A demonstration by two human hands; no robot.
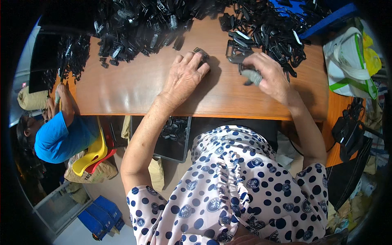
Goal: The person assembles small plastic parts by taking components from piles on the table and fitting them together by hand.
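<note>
My left hand [183, 77] is over the middle of the brown table, its fingers curled round a small dark clip-like part [201, 52] that is mostly hidden beneath them. Further right, my right hand [271, 77] is slightly smeared by motion, with a grey wrapping [252, 76] at its thumb. Its fingertips close on a dark plastic part [235, 59] at the near edge of a heap of black plastic parts [269, 38]. How the fingers grip that part is not sharp.
Another large heap of black parts [143, 26] covers the table's far left. A blue tray [328, 21] and a white-and-green bag [347, 61] stand at right. Below the table edge is a bin [173, 153] of black parts. A co-worker in a blue shirt [55, 136] sits at left.
</note>
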